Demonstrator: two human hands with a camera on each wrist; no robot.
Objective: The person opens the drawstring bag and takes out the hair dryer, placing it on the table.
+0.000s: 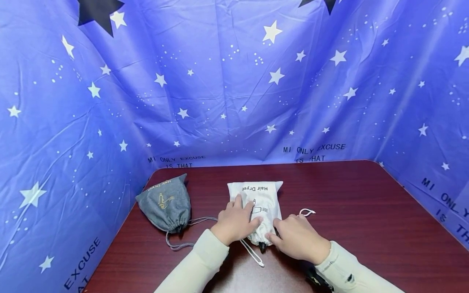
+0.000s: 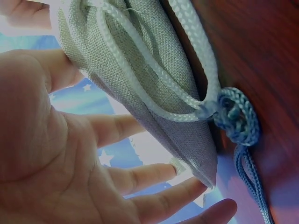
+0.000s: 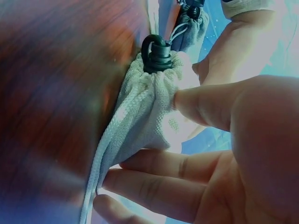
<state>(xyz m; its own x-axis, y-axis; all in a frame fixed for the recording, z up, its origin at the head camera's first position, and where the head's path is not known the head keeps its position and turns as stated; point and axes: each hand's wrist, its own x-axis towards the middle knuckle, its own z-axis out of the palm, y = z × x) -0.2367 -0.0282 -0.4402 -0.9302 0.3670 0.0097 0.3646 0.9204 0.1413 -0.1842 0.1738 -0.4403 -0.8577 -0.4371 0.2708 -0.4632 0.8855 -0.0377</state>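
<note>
A white drawstring bag point(image 1: 272, 197) printed "Hair Dryer" lies mid-table, its gathered neck toward me. Out of the neck pokes a black cord end point(image 3: 158, 57), bent into a loop in the right wrist view. My left hand point(image 1: 236, 221) rests on the bag's left part with fingers spread. Along the right edge, near the neck, my right hand point(image 1: 298, 238) touches the cloth with its thumb and fairly straight fingers. White drawstrings point(image 1: 253, 254) trail out on both sides. What the bag contains is hidden.
A grey drawstring bag point(image 1: 166, 205) with gold print lies at the left, its grey cord point(image 1: 177, 246) reaching toward my left wrist. Beneath my right forearm is a partly hidden black object point(image 1: 316, 277). Blue star-patterned cloth point(image 1: 227, 89) surrounds the dark red table point(image 1: 348, 191).
</note>
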